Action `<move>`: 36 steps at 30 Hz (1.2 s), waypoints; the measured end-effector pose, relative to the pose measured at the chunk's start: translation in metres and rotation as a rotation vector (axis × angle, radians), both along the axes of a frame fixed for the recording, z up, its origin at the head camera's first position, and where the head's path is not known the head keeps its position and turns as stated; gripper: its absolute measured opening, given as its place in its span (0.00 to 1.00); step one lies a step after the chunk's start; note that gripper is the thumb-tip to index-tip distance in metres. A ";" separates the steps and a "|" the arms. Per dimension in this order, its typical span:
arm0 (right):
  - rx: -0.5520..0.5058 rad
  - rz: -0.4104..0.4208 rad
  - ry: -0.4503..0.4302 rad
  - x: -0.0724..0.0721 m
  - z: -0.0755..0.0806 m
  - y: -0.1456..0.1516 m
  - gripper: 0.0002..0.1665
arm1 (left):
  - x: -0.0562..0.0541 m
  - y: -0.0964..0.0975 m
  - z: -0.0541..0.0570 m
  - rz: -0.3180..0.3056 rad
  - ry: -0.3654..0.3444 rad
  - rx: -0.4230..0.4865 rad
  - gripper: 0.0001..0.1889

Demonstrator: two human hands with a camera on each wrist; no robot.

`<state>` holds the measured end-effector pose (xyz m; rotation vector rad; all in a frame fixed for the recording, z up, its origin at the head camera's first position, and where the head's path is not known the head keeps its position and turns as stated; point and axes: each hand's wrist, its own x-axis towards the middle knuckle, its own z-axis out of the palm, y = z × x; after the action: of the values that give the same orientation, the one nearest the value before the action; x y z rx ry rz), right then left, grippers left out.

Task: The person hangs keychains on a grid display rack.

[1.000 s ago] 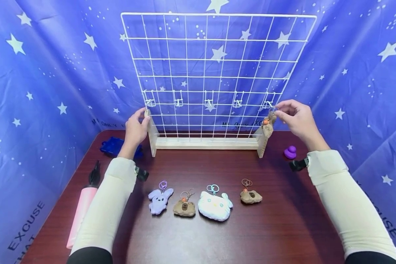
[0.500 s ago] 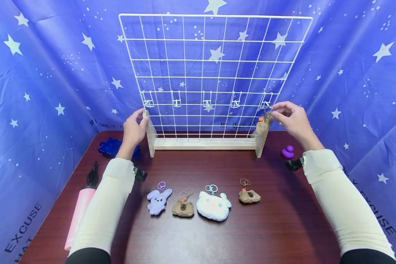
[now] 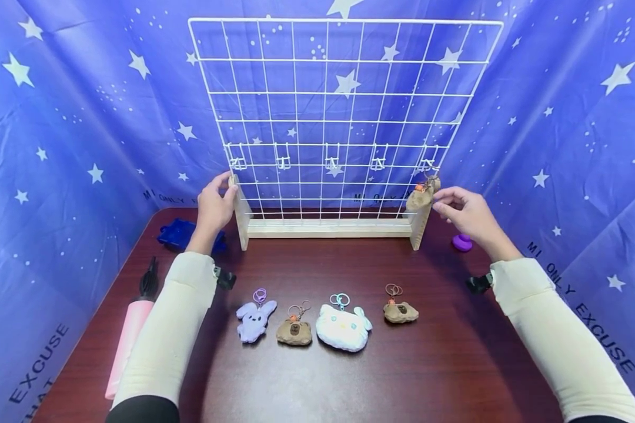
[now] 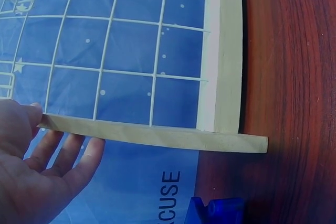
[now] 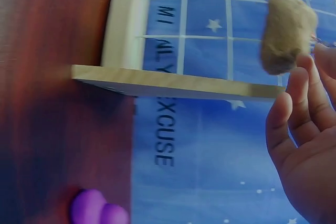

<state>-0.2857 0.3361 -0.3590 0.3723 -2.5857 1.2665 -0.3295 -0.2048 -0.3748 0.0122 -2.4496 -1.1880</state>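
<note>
In the head view a white wire grid rack (image 3: pixel 325 93) stands in a wooden base with a side board at each end. My left hand (image 3: pixel 215 202) grips the top of the left side board (image 4: pixel 136 132), thumb on one side and fingers on the other. A brown capybara plush keychain (image 3: pixel 419 198) hangs by its ring from the rightmost hook (image 3: pixel 427 164). Right beside the plush is my right hand (image 3: pixel 468 212), fingers loosely bent and not wrapped round it. In the right wrist view the plush hangs just past the fingertips (image 5: pixel 300 80).
On the table lie a purple bunny keychain (image 3: pixel 254 323), two more capybara keychains (image 3: pixel 294 333) and a white cat-face keychain (image 3: pixel 343 330). A purple duck-like toy (image 3: pixel 461 242) sits at right. At left are a blue tray (image 3: pixel 177 234) and a pink pump-like cylinder (image 3: pixel 128 346).
My right hand brought the keychain ring onto the rightmost hook, let go and dropped lower beside the plush. My left hand keeps its hold on the side board.
</note>
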 end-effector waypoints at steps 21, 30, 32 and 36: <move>0.113 0.199 -0.115 0.030 -0.060 -0.018 0.10 | -0.001 -0.002 0.000 -0.012 -0.001 -0.005 0.23; 0.213 0.281 -0.136 0.037 -0.080 -0.028 0.12 | -0.003 -0.003 -0.002 -0.006 0.006 -0.007 0.23; 0.249 0.303 -0.139 0.038 -0.085 -0.029 0.12 | -0.002 -0.002 -0.002 -0.007 0.010 -0.003 0.23; 0.308 0.355 -0.159 0.041 -0.096 -0.031 0.12 | 0.000 -0.002 0.000 -0.013 0.011 0.005 0.22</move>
<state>-0.2446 0.3053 -0.4552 0.8525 -2.9536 1.0258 -0.3298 -0.2064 -0.3748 -0.0092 -2.4412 -1.1965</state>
